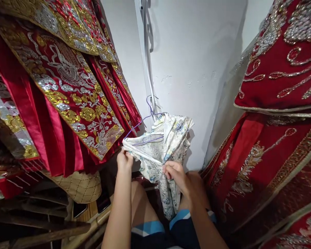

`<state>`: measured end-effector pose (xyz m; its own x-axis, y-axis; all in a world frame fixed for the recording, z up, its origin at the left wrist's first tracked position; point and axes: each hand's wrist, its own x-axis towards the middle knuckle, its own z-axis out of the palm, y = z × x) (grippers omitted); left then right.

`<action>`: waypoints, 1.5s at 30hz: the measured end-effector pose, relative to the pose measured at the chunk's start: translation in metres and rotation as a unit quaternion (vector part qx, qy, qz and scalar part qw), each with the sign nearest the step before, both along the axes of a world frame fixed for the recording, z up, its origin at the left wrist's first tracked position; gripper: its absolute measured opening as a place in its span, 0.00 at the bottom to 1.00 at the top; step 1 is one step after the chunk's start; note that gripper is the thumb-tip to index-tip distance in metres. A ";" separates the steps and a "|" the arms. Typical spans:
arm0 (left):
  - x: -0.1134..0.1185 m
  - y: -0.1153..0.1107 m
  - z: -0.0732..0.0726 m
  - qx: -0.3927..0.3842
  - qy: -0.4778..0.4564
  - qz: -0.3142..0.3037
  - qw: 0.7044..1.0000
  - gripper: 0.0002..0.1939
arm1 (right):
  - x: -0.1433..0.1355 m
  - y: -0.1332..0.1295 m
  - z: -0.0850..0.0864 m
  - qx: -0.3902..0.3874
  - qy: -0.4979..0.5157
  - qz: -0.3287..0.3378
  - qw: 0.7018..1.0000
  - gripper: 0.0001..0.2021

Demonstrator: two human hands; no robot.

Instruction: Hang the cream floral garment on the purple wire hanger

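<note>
A white floral garment point(151, 166) hangs on a thin purple wire hanger point(138, 125), whose hook sits on a fitting on the white wall. My left hand point(124, 158) pinches the garment's left shoulder edge near the end of the hanger. At the middle of the neckline, my right hand point(174, 172) is closed on the cloth with thumb and fingers together. The right half of the garment lies over the hanger's other arm, so that arm is hidden. Its lower part drapes down between my knees.
Red embroidered garments with gold and silver point(86, 110) hang close on the left. More beaded red garments point(282, 83) hang on the right. A white cable strip point(145, 52) runs down the wall. A bamboo frame point(49, 235) and phone-like dark objects point(79, 209) are at lower left.
</note>
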<state>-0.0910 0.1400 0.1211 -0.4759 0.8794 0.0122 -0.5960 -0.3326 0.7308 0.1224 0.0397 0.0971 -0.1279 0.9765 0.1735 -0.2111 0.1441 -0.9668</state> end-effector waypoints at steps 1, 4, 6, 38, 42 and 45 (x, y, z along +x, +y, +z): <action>0.005 -0.001 -0.006 -0.006 0.038 0.015 0.999 0.08 | 0.007 -0.002 0.000 0.004 -0.005 0.002 1.000 0.10; 0.010 -0.011 -0.018 -0.016 0.171 0.037 0.984 0.07 | 0.023 -0.009 -0.002 0.018 -0.009 0.001 1.000 0.11; 0.004 -0.019 -0.021 -0.026 0.257 0.028 0.966 0.09 | 0.027 -0.013 -0.006 0.012 -0.011 -0.006 1.000 0.11; 0.069 -0.100 0.045 0.177 0.466 -0.403 0.767 0.22 | 0.024 -0.016 0.065 -0.056 -0.001 0.247 0.967 0.14; 0.045 -0.111 0.016 0.079 0.514 -0.536 0.665 0.24 | 0.053 -0.008 0.089 0.149 -0.197 0.171 0.954 0.05; 0.022 -0.117 0.008 0.060 0.647 -0.435 0.624 0.18 | 0.072 0.015 0.099 0.290 -0.284 0.009 0.914 0.04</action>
